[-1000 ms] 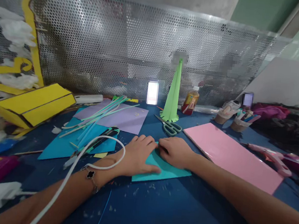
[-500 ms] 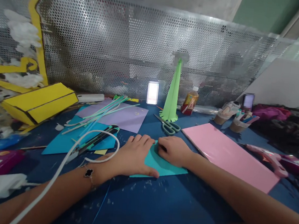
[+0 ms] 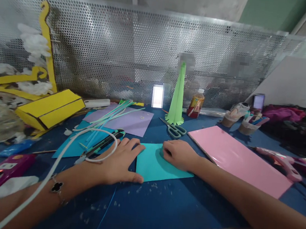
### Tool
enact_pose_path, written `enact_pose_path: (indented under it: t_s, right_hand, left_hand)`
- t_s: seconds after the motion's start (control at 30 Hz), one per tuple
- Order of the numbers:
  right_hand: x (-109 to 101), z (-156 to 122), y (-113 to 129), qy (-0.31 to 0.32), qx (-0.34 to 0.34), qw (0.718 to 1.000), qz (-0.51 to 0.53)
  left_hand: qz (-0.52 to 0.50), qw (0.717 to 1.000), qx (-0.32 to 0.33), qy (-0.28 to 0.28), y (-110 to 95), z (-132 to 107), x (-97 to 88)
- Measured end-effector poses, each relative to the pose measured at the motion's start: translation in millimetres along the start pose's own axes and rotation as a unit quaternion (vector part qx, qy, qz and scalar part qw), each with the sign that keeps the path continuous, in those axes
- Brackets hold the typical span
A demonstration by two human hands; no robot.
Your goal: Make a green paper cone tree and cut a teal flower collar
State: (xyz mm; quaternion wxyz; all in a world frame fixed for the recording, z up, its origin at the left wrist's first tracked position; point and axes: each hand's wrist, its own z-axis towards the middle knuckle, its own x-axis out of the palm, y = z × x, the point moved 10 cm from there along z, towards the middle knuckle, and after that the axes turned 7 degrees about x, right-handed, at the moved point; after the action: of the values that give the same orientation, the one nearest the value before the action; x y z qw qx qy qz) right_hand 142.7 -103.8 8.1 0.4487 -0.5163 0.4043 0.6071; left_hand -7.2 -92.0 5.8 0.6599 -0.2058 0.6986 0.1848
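The left hand (image 3: 117, 162) lies flat and wide open, holding nothing, its fingertips at the left edge of one teal paper sheet (image 3: 161, 164) on the blue counter (image 3: 159, 210). The right hand (image 3: 178, 155) rests loosely curled and empty on that sheet's right part. Beyond them lie one grey-green pair of scissors (image 3: 174, 130), one green paper cone (image 3: 177, 95) and one lilac paper sheet (image 3: 137, 125). To the left is one blue paper sheet (image 3: 70, 146) under one green-and-black craft knife (image 3: 101, 147); to the right, one pink board (image 3: 235, 159).
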Motion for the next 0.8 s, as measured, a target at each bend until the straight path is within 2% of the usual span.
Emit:
enact_pose_path:
  t_s: [0.1,0.4,0.57,0.8]
  right_hand:
    - [0.8,0.3,0.0,-0.002,-0.001,1.000,-0.002]
    - [5.4,1.1,-1.4,-0.007,-0.002,1.000,0.000]
    - [5.9,1.0,-2.5,-0.008,0.001,1.000,-0.004]
    - [6.2,1.5,-2.8,-0.006,0.014,1.000,-0.009]
  left_hand:
    - [0.002,1.000,0.010,0.006,-4.1,1.3,-0.5]
    - [-0.022,0.996,0.001,0.091,-9.9,3.1,-3.4]
    - [-0.014,0.995,0.015,0.095,-13.4,9.0,-7.1]
    - [0.052,0.993,0.025,0.106,-21.5,15.5,-7.3]
